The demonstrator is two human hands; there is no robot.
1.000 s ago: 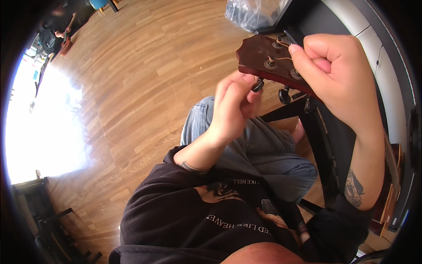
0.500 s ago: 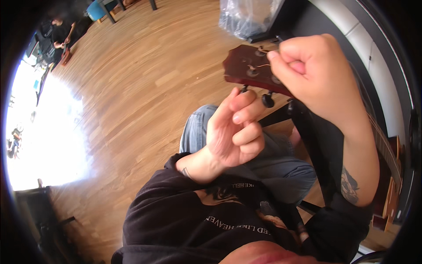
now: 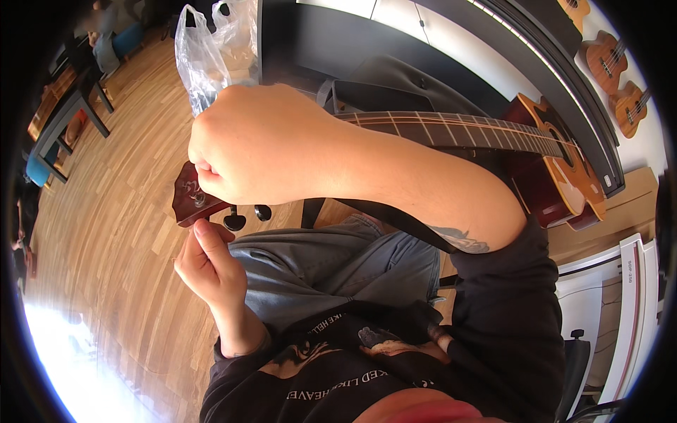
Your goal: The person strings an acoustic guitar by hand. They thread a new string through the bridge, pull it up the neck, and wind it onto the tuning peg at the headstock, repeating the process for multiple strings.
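Note:
An acoustic guitar (image 3: 564,187) lies across the upper right, with its fretted neck (image 3: 451,125) running leftward behind my arm. My right hand (image 3: 254,144) is a fist over the dark red headstock (image 3: 190,197), hiding most of it; what it grips is hidden. Just below, my left hand (image 3: 211,264) has thumb and fingers pinched at the headstock's lower edge, apparently on a tuning peg mostly covered by the thumb. Two other black tuning pegs (image 3: 234,221) stick out to its right.
A clear plastic bag (image 3: 215,53) stands beyond my hands, beside a black keyboard (image 3: 367,42). Ukuleles (image 3: 606,60) hang at upper right above cardboard (image 3: 627,201). A dark bench (image 3: 74,113), blue stools (image 3: 127,39) and other people (image 3: 102,46) are at left.
The view has swung rightward, bringing the guitar body into sight. My left hand, loosely curled half a second ago, is now pinched at the headstock's edge. My right fist stays over the headstock.

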